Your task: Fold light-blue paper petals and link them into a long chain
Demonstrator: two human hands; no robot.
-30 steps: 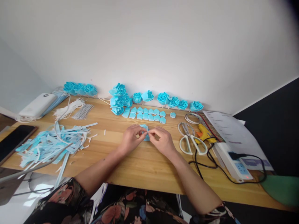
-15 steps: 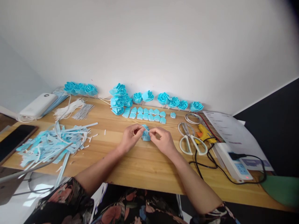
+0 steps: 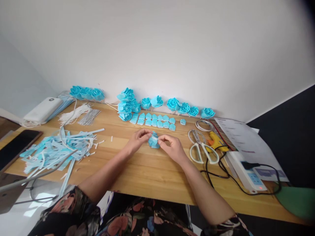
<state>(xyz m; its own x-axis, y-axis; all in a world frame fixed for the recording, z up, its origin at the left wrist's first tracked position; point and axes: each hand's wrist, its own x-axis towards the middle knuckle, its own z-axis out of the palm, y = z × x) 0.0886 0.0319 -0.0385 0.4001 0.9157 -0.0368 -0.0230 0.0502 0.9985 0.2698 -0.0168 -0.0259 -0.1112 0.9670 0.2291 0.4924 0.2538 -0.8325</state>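
Between my two hands, just above the wooden table (image 3: 147, 177), is a blue petal piece (image 3: 154, 141) with a pale strip across it. My left hand (image 3: 139, 141) pinches its left edge between thumb and fingers. On the other side, the thumb and fingertips of my right hand (image 3: 172, 146) are closed on its right edge. Beyond my hands lie rows of cut blue petals (image 3: 154, 123), and a single petal (image 3: 182, 122) sits apart to their right. Finished-looking blue flowers (image 3: 173, 104) stand along the wall behind them.
At left are a heap of blue and white strips (image 3: 56, 150), a phone (image 3: 18, 146), a white power bank (image 3: 43, 111) and thin grey wires (image 3: 89, 117). To the right lie scissors (image 3: 200, 147), a yellow glue gun (image 3: 218, 141), a power strip (image 3: 247, 173) and paper sheets (image 3: 248, 144).
The petal piece has turned between my fingers, and more of its face and the pale strip now shows. My hands have shifted only slightly.
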